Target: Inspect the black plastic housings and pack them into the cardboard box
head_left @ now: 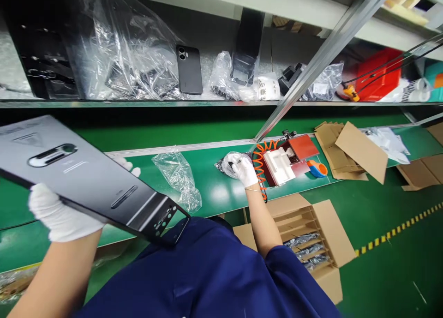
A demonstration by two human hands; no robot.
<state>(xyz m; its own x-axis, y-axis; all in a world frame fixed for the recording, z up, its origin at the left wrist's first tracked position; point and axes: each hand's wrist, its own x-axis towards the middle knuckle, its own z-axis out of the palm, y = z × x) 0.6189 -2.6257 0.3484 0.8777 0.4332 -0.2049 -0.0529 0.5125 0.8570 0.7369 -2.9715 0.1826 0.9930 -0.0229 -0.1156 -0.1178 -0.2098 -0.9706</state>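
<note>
My left hand [64, 214], in a white glove, grips a long grey housing panel [93, 170] from below, its fingertips showing past the far edge. The panel is held tilted above the bench; it has oblong cutouts and a dark end with several small holes. My right hand [245, 169], also gloved in white, is down on the bench with its fingers closed on a small clear plastic bag [228, 163] with something dark in or under it. Between the hands a crumpled clear bag [180, 177] lies on the green bench.
Right of my right hand are a coiled orange air hose [259, 165], a red-and-white fixture [280, 165] and a tape roll [316, 169]. Flat cardboard pieces [360, 147] lie further right. An open divided carton [332, 230] stands below. The shelf holds a phone [190, 71] and bagged parts [128, 55].
</note>
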